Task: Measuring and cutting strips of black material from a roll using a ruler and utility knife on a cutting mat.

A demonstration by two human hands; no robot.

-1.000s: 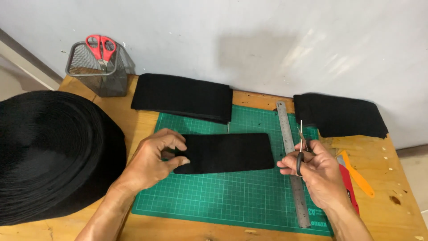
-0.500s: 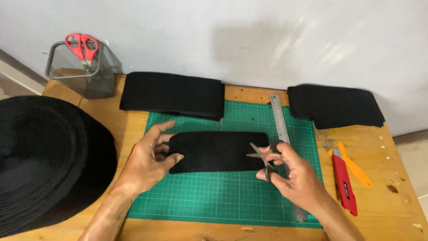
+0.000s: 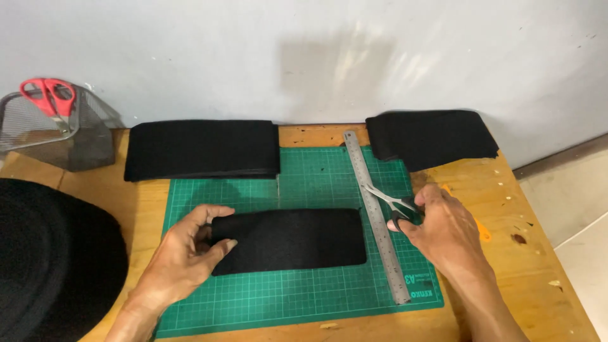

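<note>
A black felt strip with rounded corners lies on the green cutting mat. My left hand pinches the strip's left end, thumb on top. My right hand holds small grey-handled scissors just right of the strip, their blades crossing the steel ruler that lies lengthwise on the mat's right side. The scissor tips sit apart from the strip's right edge.
Two stacks of black felt lie at the back, one on the left and one on the right. A wire mesh bin with red scissors stands far left. A big black felt roll fills the left edge. An orange tool peeks from behind my right hand.
My right hand with the scissors went in to the strip's right end, then drew back right over the ruler. The strip's corners now look rounded. My left hand stayed on the left end.
</note>
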